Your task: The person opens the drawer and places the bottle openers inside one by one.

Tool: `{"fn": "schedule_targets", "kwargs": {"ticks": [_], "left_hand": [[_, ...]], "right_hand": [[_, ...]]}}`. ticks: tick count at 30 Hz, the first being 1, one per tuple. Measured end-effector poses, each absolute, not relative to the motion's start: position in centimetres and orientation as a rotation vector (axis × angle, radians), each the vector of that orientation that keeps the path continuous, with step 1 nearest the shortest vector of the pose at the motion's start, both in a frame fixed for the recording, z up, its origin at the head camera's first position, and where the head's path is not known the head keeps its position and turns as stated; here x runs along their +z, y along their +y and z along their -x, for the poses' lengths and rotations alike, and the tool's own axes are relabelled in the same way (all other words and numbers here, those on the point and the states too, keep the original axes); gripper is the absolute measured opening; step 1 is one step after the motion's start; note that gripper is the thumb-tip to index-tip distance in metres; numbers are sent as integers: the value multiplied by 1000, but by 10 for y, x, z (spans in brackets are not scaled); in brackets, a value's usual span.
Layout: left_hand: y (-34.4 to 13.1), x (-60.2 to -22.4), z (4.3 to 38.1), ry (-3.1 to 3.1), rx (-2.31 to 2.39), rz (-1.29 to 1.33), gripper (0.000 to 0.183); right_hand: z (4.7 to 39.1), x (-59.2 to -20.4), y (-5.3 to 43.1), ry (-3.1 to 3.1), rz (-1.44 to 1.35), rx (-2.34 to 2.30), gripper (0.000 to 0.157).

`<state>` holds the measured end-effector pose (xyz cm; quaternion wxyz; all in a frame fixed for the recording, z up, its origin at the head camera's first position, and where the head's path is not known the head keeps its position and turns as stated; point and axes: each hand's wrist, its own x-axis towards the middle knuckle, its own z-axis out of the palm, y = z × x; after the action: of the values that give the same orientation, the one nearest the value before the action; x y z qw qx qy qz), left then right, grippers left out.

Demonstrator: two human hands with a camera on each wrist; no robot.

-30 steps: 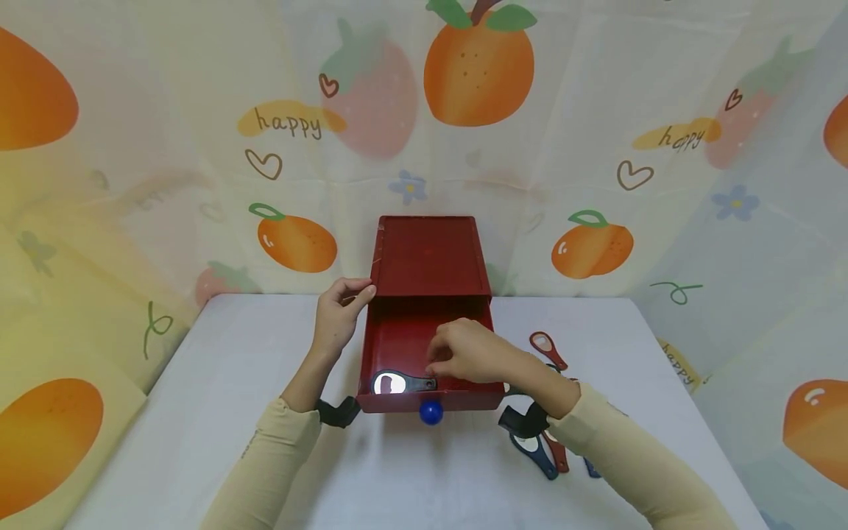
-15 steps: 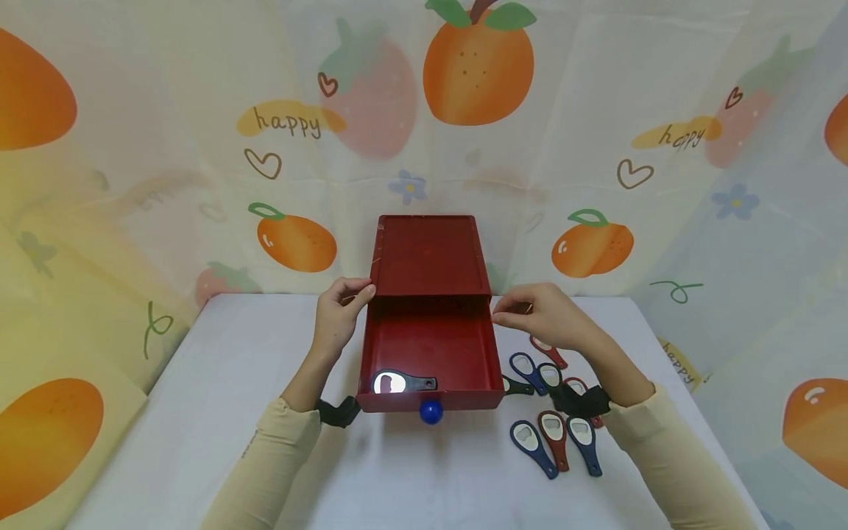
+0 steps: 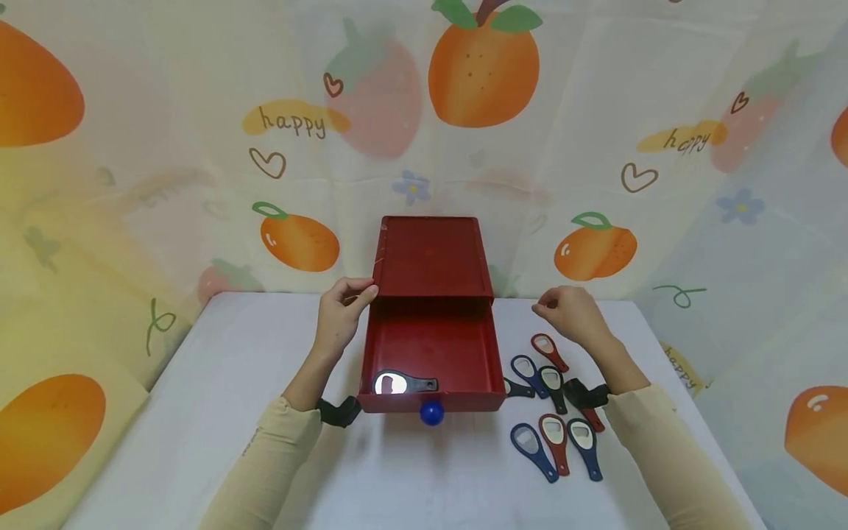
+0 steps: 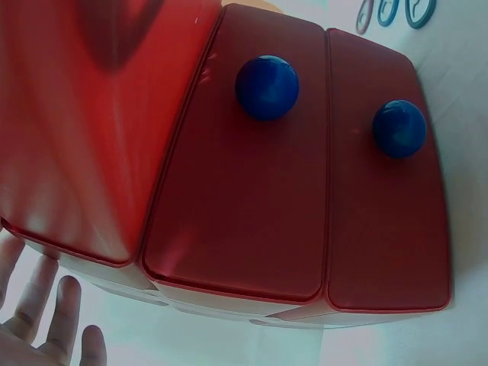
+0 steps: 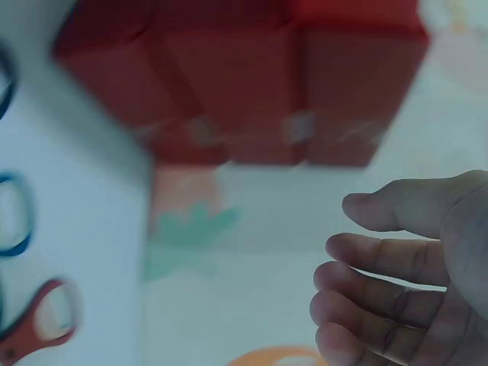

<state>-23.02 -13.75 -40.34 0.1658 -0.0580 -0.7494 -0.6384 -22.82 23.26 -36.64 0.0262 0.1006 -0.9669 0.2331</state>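
Note:
A red drawer cabinet [image 3: 429,254] stands at the back of the table with its top drawer [image 3: 457,350] pulled out. A dark bottle opener [image 3: 419,384] lies along the front inside that drawer. My left hand [image 3: 339,313] touches the cabinet's left side near the drawer opening; in the left wrist view its fingers [image 4: 62,320] reach along the side wall. Off to the cabinet's right, my right hand [image 3: 571,313] is raised above the table, its fingers loosely bent and holding nothing. Below it lie several bottle openers, among them a red one [image 3: 548,352] and a blue one [image 3: 584,447].
A blue knob [image 3: 432,413] sticks out from the open drawer's front. Two lower drawers with blue knobs [image 4: 267,88] are closed. A dark bottle opener [image 3: 518,389] lies close by the drawer's right side. Behind the white table [image 3: 252,353] hangs a fruit-patterned cloth [image 3: 464,162].
My right hand has come up out of the drawer and moved right, past the drawer's side, to above the loose bottle openers. The left hand and the opener in the drawer stay where they were.

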Motion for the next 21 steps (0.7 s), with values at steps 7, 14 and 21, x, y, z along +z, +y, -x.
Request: {"fn": "schedule_targets", "kwargs": {"ticks": [7,14,21], "left_hand": [[-139,-405,232,-2128,-1832,155,25],[-139,-405,232,-2134,-1835,155,26],[-139,-405,231,-2139,-1821,165,26]], "right_hand": [[249,-419,257,-3148,-113,653,28],[253,-454,270,-3313,47,597,29],[249,-473,276,-3368,153,579,26]]}}
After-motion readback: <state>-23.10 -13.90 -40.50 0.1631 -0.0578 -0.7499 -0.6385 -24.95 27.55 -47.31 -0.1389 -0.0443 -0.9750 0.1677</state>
